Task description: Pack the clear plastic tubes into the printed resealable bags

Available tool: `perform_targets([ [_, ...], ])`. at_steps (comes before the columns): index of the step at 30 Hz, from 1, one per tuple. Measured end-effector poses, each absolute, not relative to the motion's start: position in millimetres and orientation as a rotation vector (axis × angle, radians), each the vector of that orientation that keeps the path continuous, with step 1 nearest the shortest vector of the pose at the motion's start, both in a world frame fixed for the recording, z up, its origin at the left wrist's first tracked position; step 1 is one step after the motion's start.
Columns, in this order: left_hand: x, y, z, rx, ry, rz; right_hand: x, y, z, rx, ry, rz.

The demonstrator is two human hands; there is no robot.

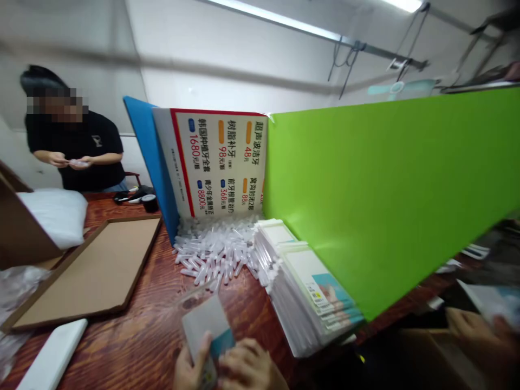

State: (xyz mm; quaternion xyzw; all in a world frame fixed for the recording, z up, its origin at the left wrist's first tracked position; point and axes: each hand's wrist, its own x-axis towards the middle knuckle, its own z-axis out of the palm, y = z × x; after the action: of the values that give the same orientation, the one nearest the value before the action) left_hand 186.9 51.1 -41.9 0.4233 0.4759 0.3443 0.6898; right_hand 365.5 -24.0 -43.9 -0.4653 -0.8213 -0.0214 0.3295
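My left hand holds a flat clear plastic packet with a white and teal card showing inside, its thumb lying over the front. My right hand is curled against the packet's lower right edge, fingers bent and slightly blurred. Just beyond the packet lies a heap of small clear tubes with whitish caps. Right of my hands leans a thick stack of similar packets, teal pictures on their fronts.
A green panel, a printed price board and a blue panel wall the back. At left are a shallow cardboard tray and a white box. One person stands far left; another's hand holds a packet at right.
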Motion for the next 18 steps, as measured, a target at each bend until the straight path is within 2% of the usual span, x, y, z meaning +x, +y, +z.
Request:
perform_targets([
  [4, 131, 73, -47, 0.756, 1.279, 1.063, 388, 69, -39, -1.837, -1.815, -0.014],
  [6, 109, 72, -47, 0.697, 1.272, 1.088, 402, 109, -39, -1.927, -1.758, 0.0],
  [12, 91, 65, -49, 0.939, 1.217, 1.154, 418, 151, -46, -1.942, -1.714, 0.132],
  [18, 99, 68, -58, 1.054, 0.933, 0.849, 395, 117, -34, -1.806, -1.548, 0.334],
])
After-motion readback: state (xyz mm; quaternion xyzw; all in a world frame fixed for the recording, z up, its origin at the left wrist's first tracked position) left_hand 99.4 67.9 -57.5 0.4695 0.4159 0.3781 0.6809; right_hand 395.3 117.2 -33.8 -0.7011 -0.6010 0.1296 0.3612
